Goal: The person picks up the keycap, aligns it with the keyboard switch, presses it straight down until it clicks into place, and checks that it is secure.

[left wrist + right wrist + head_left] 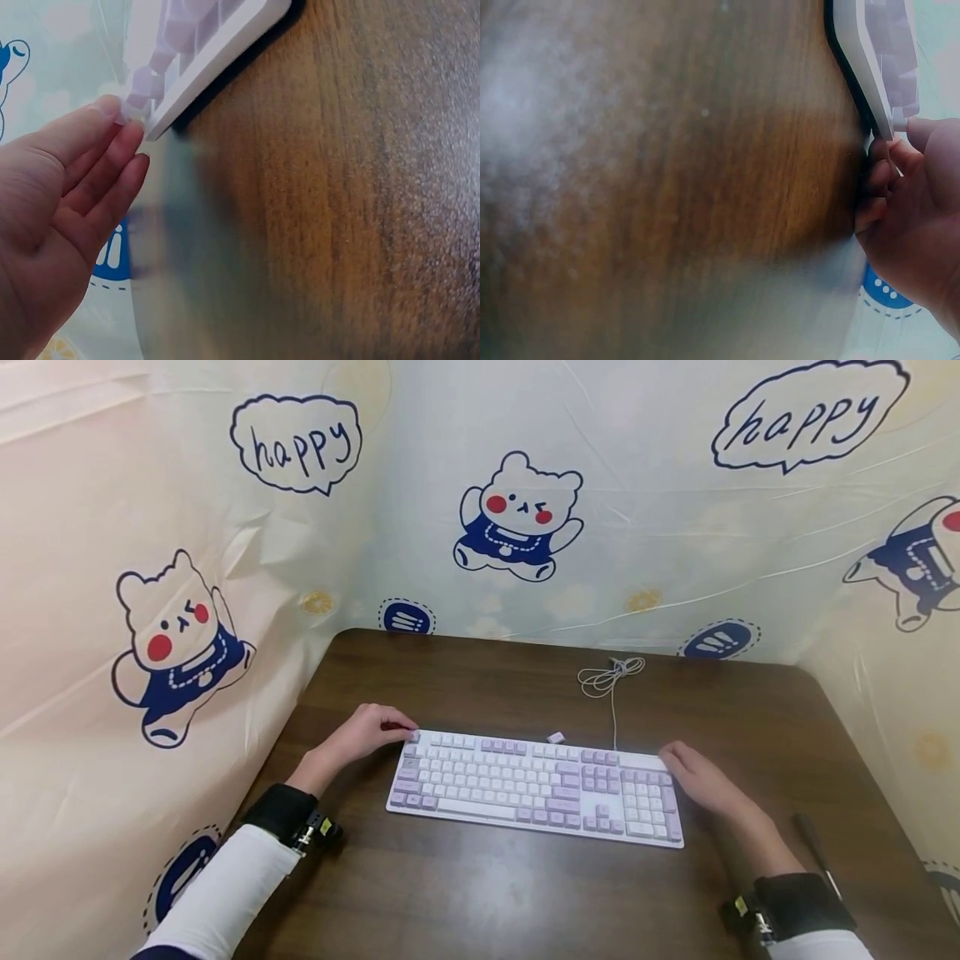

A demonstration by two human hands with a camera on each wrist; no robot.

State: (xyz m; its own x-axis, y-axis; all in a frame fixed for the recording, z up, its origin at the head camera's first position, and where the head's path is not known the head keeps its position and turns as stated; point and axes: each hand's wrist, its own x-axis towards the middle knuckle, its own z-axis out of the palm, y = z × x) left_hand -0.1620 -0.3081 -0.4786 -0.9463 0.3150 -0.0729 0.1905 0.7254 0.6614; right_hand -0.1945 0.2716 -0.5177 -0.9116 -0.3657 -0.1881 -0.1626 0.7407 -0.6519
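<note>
A white and lilac keyboard [487, 781] lies across the table in the head view, its keys facing up. My left hand [366, 729] pinches its far left corner between thumb and fingers, right by the lilac corner key. In the left wrist view, the fingertips of the left hand [75, 180] meet at that corner. At the far right corner my right hand [701, 777] grips the keyboard. The right wrist view shows the thumb of the right hand [915, 195] on top and the other fingers curled at the edge below.
Behind the keyboard lies a loose lilac keycap [556, 737]. The keyboard's cable [613, 677] runs back to a tied coil. A slim dark-handled tool [813, 839] lies to the right, beside my right forearm. A printed curtain [420, 510] surrounds the brown table [450, 668].
</note>
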